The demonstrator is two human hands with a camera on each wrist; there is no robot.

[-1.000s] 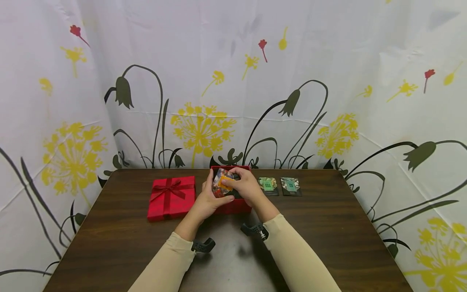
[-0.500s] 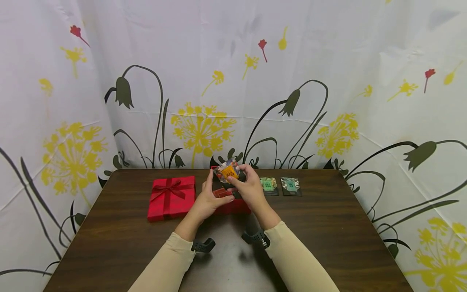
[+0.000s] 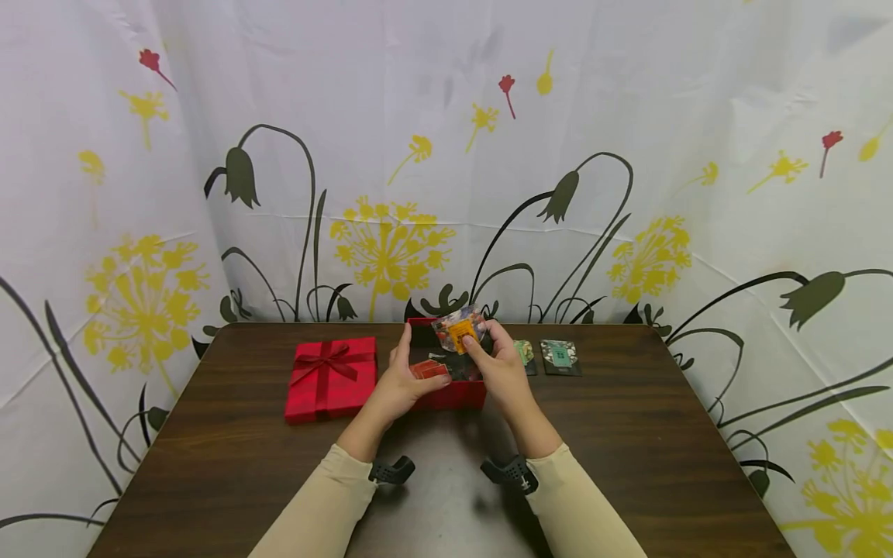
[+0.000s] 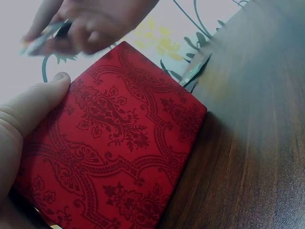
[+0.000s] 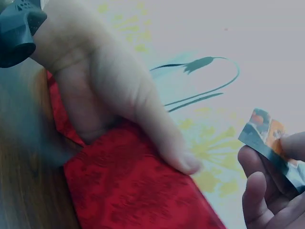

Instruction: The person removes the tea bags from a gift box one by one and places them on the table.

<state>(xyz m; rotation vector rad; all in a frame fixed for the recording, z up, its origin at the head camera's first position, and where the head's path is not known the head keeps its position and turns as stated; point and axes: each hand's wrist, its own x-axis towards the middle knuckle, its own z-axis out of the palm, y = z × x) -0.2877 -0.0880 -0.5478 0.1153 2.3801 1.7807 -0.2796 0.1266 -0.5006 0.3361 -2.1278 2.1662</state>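
Note:
My right hand [image 3: 505,372] pinches a small square sachet [image 3: 453,322] with an orange label between thumb and fingers. It holds it above the right part of an open red gift box [image 3: 453,397]. In the right wrist view the sachet [image 5: 259,131] looks thin, slightly bent and dark on one side. My left hand [image 3: 401,385] grips the box at its left front corner, the thumb lying over the front rim. Inside the box, beside that thumb, a sachet with a red label [image 3: 429,368] lies among dark things hard to make out. Patterned red cloth or paper covers the box wall [image 4: 114,129].
A red lid [image 3: 335,380] with a ribbon bow lies left of the box on the dark wooden table [image 3: 230,434]. To the right lie a green-labelled sachet [image 3: 525,354], partly behind my right hand, and a teal-labelled sachet [image 3: 560,358]. A flowered curtain [image 3: 446,155] hangs behind.
My right hand has lifted the orange-labelled sachet out of the box and moved it to the right, away from my left hand. The red-labelled sachet has come into sight. The left hand stays put.

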